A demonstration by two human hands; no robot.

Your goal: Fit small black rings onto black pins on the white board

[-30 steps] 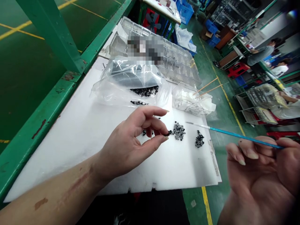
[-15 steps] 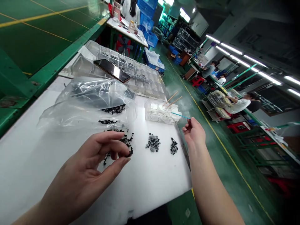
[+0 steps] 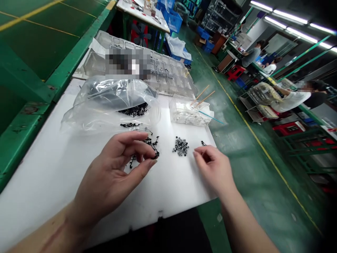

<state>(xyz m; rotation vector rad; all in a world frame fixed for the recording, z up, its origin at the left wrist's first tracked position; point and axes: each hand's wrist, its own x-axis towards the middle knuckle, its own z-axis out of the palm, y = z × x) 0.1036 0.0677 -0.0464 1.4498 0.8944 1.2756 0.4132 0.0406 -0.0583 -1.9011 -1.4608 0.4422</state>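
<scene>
My left hand (image 3: 118, 172) is closed, with thumb and forefinger pinching a small black part (image 3: 157, 154) above the white tabletop. Behind those fingertips lie thin black branched parts (image 3: 151, 142), partly hidden by the hand. My right hand (image 3: 214, 167) has its fingers curled and the tips together, with nothing visible in them. It hovers just right of a pile of small black and grey rings (image 3: 181, 146). It mostly hides a little heap of black parts (image 3: 203, 143). A blue stick (image 3: 210, 117) leans in a clear box (image 3: 191, 116) holding white material and two wooden sticks (image 3: 206, 97).
A clear plastic bag (image 3: 110, 102) with black parts lies at the back left. Behind it stand clear compartment trays (image 3: 168, 72) with small parts. A green metal frame (image 3: 60, 70) runs along the left. People sit at benches (image 3: 265, 66) across the aisle.
My right hand has let go of the blue stick, which now rests in the clear box, and has come down and left beside the rings. The left hand keeps its pinch. The camera view has shifted.
</scene>
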